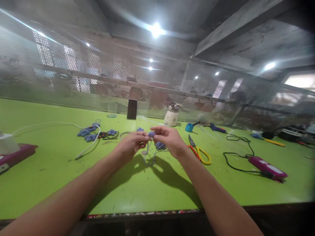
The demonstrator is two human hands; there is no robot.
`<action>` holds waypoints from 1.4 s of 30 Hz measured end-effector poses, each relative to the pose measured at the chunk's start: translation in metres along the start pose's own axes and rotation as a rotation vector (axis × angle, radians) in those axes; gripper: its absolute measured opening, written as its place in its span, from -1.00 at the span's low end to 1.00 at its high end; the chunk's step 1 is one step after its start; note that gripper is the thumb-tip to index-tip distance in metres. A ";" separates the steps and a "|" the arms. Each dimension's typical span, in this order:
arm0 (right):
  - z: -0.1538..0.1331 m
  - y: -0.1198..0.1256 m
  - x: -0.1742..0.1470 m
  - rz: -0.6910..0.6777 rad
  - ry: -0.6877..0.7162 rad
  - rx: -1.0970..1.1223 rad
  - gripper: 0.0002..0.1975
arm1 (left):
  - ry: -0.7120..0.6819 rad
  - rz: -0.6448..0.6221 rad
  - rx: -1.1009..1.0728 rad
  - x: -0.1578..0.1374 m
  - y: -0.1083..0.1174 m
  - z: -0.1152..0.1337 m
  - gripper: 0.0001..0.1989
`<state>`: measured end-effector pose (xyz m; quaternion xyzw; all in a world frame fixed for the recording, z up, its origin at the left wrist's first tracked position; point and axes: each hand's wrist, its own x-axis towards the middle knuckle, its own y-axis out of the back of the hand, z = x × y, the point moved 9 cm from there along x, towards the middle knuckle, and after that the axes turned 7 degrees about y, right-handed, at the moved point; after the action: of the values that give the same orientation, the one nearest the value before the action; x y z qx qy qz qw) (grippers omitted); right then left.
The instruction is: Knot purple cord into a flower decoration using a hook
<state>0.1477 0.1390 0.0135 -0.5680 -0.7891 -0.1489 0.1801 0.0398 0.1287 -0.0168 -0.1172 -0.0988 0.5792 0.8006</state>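
Between my two hands is a small purple-blue knotted piece (151, 134) with pale cords (148, 152) dangling toward the table. My left hand (133, 144) pinches it from the left, thumb and forefinger together. From the right, the fingertips of my right hand (169, 139) close on the same piece. Behind and below my right hand lies another purple-blue bundle (160, 145), partly covered by the fingers. A further small purple-blue piece (140, 129) shows just beyond my left fingers. Scissors (200, 153) with yellow and red handles rest to the right of my right hand.
Left of my hands, purple-blue clusters (86, 133) lie beside a white cable (95, 141). At the back stand a dark phone (132, 109), a clear cup (112, 110) and a white jar (171, 116). Right are a teal container (189, 127), a glue gun (218, 128) and a magenta power strip (267, 167).
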 end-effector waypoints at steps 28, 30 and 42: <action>-0.019 0.014 -0.005 0.169 0.155 0.008 -0.83 | -0.111 -0.068 0.059 -0.003 -0.004 0.010 -0.91; -0.018 0.008 -0.005 0.107 0.147 0.069 -0.83 | -0.110 -0.078 0.037 -0.004 -0.005 0.010 -0.91; -0.025 0.002 -0.006 0.045 0.222 -0.002 -0.82 | -0.209 -0.073 -0.006 -0.011 -0.006 0.024 -0.79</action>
<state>0.1544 0.1238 0.0327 -0.5657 -0.7514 -0.2075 0.2690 0.0350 0.1185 0.0072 -0.0547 -0.1876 0.5586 0.8061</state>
